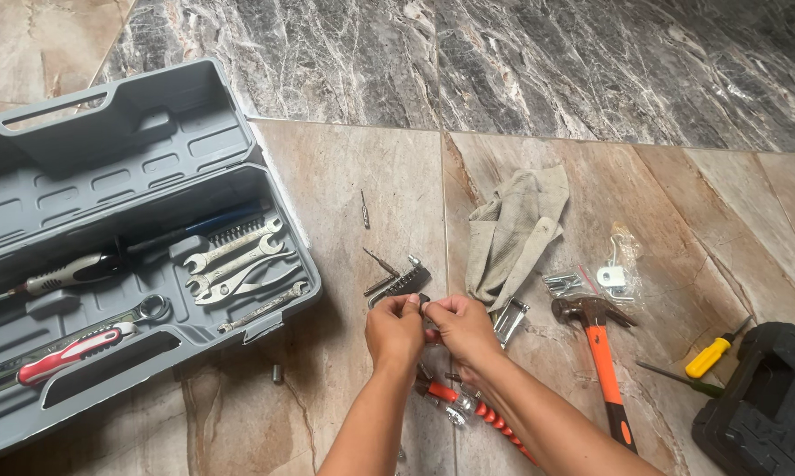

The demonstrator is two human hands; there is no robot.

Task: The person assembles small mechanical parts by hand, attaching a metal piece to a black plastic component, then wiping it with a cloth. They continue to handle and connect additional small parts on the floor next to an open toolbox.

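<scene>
Both hands pinch a small dark bit above the tiled floor (371, 159).

The left hand (394, 330) and right hand (461, 328) meet, fingers pressed together on the small dark bit (424, 301), just below the bit holder (401, 285). Risk, as a judgement: the bit is tiny and largely hidden by the fingertips; a slack pinch could drop it, and it could roll among the loose bits nearby or toward the open grey tool case (124, 256). The hammer (602, 353) and cloth (512, 229) lie clear, to the right.
</scene>
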